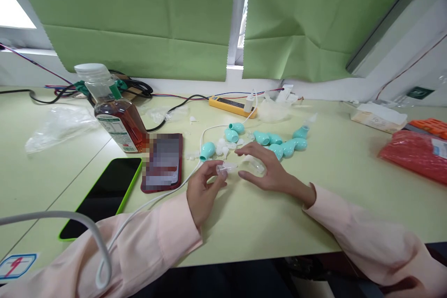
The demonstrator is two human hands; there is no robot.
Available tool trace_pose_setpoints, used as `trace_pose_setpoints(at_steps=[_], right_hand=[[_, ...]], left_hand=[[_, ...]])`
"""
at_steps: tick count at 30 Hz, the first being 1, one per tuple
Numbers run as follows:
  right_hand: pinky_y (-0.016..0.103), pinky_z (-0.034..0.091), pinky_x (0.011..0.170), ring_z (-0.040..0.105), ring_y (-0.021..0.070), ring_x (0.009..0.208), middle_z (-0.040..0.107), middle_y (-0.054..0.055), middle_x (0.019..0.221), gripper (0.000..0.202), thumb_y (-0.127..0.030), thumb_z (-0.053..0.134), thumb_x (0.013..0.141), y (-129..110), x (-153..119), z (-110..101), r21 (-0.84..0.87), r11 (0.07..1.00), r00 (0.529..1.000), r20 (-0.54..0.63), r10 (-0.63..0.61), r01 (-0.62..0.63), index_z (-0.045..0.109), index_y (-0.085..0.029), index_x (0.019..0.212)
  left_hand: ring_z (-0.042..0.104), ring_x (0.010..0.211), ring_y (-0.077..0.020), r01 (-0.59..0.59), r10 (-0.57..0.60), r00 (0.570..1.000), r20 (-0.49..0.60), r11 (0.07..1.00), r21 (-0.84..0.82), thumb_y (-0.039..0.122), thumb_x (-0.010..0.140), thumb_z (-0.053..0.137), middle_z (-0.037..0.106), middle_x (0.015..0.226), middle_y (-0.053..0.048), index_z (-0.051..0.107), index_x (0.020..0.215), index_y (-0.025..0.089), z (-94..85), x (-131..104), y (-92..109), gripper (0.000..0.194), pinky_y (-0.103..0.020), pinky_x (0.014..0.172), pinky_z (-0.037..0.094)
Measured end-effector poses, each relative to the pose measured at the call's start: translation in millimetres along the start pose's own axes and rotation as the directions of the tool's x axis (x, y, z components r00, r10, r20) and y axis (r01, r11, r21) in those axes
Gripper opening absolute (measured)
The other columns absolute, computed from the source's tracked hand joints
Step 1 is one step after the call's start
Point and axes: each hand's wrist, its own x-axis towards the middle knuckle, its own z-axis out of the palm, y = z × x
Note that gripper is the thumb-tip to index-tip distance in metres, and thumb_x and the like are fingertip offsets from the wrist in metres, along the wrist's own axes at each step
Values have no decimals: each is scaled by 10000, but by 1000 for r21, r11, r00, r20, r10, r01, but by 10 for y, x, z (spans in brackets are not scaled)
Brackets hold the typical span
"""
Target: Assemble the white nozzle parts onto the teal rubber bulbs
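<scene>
Pinching clear cup [224,168], L hand [205,191]; R hand [267,167] open, nr teal bulbs [288,148]; table [244,228] edge side bare.

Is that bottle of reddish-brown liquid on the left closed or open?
Closed, it seems: a white cap covers the mouth of the bottle.

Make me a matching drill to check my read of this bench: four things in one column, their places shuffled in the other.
1. small clear plastic piece
2. yellow rectangular power strip
3. black-screened phone in a lime-green case
4. red plastic-wrapped package

A. left of the phone with a dark red case
B. toward the back, a white plug in it
C. far right side of the table
D. in the left hand

Pairs: 1-D, 2-B, 3-A, 4-C
</scene>
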Motion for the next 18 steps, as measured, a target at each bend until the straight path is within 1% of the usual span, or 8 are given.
trace_pose_setpoints(at_steps=[4, 6, 8, 10, 12, 13, 15, 18], right_hand=[[422, 333, 743, 423, 241, 901, 504, 85, 935, 207, -356, 574, 700, 131, 3, 35, -284, 951, 982, 107, 157, -121, 638, -224, 846], [425, 320, 720, 414, 247, 910, 506, 80, 935, 161, -337, 550, 729, 149, -4, 71, -325, 936, 968, 162, 193, -132, 657, -241, 801], [428, 310, 714, 424, 239, 901, 522, 75, 910, 139, -285, 536, 748, 142, -6, 89, -304, 944, 969, 163, 185, -129, 664, -248, 789], [419, 320, 714, 454, 217, 858, 547, 68, 845, 126, -244, 549, 741, 114, -4, 79, -198, 971, 982, 104, 156, -133, 669, -240, 780], [378, 365, 686, 494, 177, 765, 573, 53, 762, 114, -229, 577, 718, 70, -1, 51, 43, 988, 987, 54, 148, -151, 670, -229, 785], [349, 390, 658, 507, 157, 711, 583, 43, 719, 116, -225, 591, 706, 44, -1, 36, 192, 967, 986, 44, 163, -168, 670, -227, 791], [308, 421, 609, 518, 132, 639, 598, 23, 659, 131, -213, 615, 682, -10, -8, 13, 443, 872, 977, 56, 205, -208, 669, -231, 800], [299, 433, 609, 530, 129, 640, 610, 13, 655, 166, -177, 643, 647, -75, -28, 2, 586, 769, 964, 90, 251, -255, 671, -242, 797]], left_hand=[[547, 889, -170, -21, 21, 999, -27, 1000, 10, 293, 758, 496, 552, 904, -45, 422, 927, 193, 3, -5, 2, 210, -332, 750, 467], [550, 872, -162, -18, 19, 999, -30, 1000, 20, 289, 760, 492, 547, 894, -42, 413, 928, 193, 10, -7, -2, 209, -333, 760, 462], [553, 839, -155, -7, 8, 1000, -23, 999, 32, 287, 758, 490, 548, 871, -40, 416, 938, 189, 16, -5, -9, 217, -323, 738, 470], [554, 787, -149, 4, -4, 1000, 0, 999, 45, 279, 747, 499, 550, 807, -32, 436, 945, 178, 18, 0, -18, 232, -304, 695, 481], [553, 699, -136, 9, -11, 1000, 28, 997, 73, 265, 720, 530, 538, 716, -13, 469, 933, 164, 15, 6, -26, 244, -284, 646, 486], [547, 645, -126, 11, -14, 999, 40, 996, 91, 255, 703, 549, 526, 675, -1, 487, 918, 157, 13, 7, -28, 245, -273, 619, 486], [532, 559, -107, 13, -19, 998, 55, 993, 119, 238, 673, 580, 504, 626, 15, 515, 884, 144, 8, 5, -25, 240, -250, 566, 479], [523, 507, -100, 14, -23, 997, 71, 992, 123, 229, 649, 603, 496, 596, 21, 539, 861, 132, 8, -8, -9, 241, -235, 518, 466]])
